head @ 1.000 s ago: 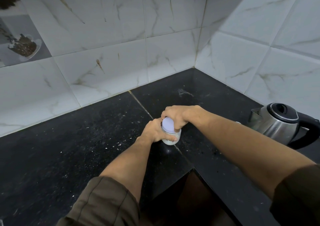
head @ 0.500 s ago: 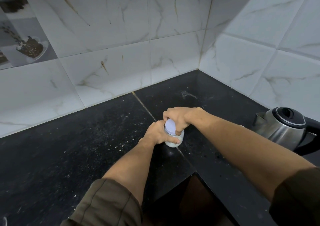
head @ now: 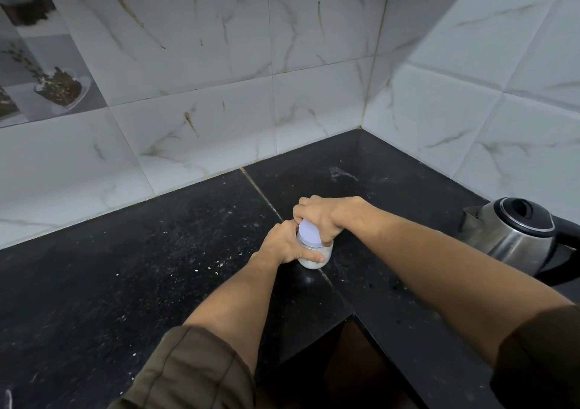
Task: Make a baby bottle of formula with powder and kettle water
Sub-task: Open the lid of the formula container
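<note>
Near the countertop's (head: pixel 157 267) inner corner the powder jar (head: pixel 315 256) stands upright; left hand (head: pixel 282 245) grips its body; right hand (head: pixel 326 217) clamps the lid (head: pixel 309 234) from above.

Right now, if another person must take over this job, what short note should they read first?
Left hand: wrapped around the body of the small jar, steadying it on the black counter.
Right hand: gripping the jar's pale lid from above.
Kettle: lid shut, on the counter at the right, untouched.
Done: jar with white contents is in hand; lid is still on.
Left: open the jar, dose powder, add kettle water. No baby bottle is in view.
</note>
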Available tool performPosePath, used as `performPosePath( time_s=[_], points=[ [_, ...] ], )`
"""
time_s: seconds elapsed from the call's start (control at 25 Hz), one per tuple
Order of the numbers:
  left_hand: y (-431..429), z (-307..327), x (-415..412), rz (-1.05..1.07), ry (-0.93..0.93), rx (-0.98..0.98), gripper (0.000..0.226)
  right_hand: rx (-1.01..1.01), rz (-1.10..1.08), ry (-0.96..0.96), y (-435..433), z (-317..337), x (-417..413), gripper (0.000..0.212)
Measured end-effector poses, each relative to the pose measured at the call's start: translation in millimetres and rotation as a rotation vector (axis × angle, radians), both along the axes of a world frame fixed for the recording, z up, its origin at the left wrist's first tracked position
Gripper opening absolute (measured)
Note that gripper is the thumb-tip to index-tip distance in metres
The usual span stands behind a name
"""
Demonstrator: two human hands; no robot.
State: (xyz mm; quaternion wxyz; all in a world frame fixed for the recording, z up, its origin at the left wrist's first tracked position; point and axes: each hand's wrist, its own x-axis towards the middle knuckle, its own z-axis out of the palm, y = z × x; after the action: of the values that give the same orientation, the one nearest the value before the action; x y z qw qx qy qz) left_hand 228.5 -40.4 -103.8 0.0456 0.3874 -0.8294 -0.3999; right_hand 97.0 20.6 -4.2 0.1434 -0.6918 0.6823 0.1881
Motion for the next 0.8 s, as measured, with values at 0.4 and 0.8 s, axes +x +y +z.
performPosePath(
  time_s=[0.4,0.8],
  points=[
    [-2,1,-1,-0.02,-0.002,-0.009,0.085,-0.032,0.012,0.038,1,7,4,0.073],
    [-3,3,5,-0.078,0.013,0.035,0.116,-0.478,-0.438,-0.387,-3,15,-49,0.073]
  ],
)
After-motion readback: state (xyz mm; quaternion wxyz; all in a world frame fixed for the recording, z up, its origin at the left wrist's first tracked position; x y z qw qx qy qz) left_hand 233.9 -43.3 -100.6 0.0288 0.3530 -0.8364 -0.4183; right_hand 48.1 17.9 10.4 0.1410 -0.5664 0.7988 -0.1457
